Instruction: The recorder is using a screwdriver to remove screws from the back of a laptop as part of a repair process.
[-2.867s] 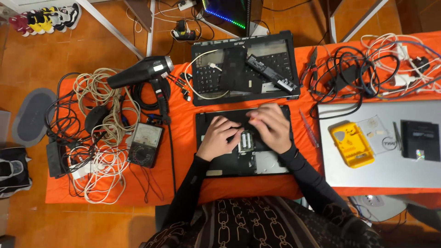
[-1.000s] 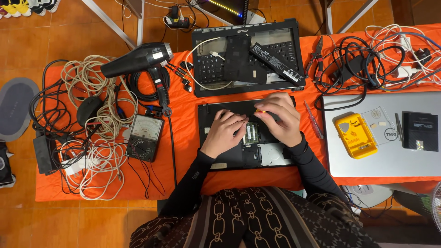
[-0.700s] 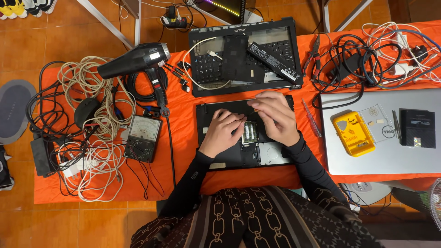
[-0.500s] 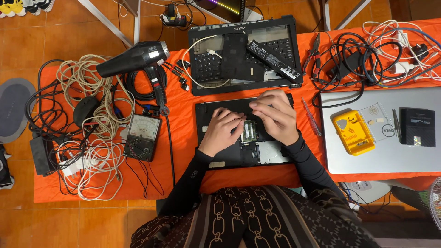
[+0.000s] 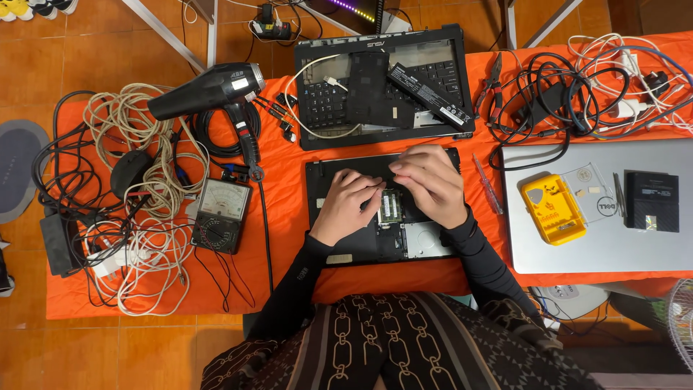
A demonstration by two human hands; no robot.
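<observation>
An opened black laptop base (image 5: 325, 177) lies upside down on the orange table cover, right in front of me. My left hand (image 5: 346, 206) rests on its middle, fingers curled beside a green memory module (image 5: 390, 206). My right hand (image 5: 427, 180) lies over the base's upper right part, fingertips touching the area just above the module. Neither hand visibly holds a tool. Whether the fingers pinch the module I cannot tell.
A second black laptop (image 5: 382, 83) with a loose battery bar lies behind. A hair dryer (image 5: 209, 90), a multimeter (image 5: 220, 214) and cable tangles (image 5: 137, 195) fill the left. A silver laptop (image 5: 599, 209) with a yellow case (image 5: 552, 209) sits right, near a screwdriver (image 5: 487, 184) and pliers (image 5: 493, 87).
Both hands stay on the opened laptop base; the right hand has shifted slightly up and left over the memory slot. The camera view drifted a little.
</observation>
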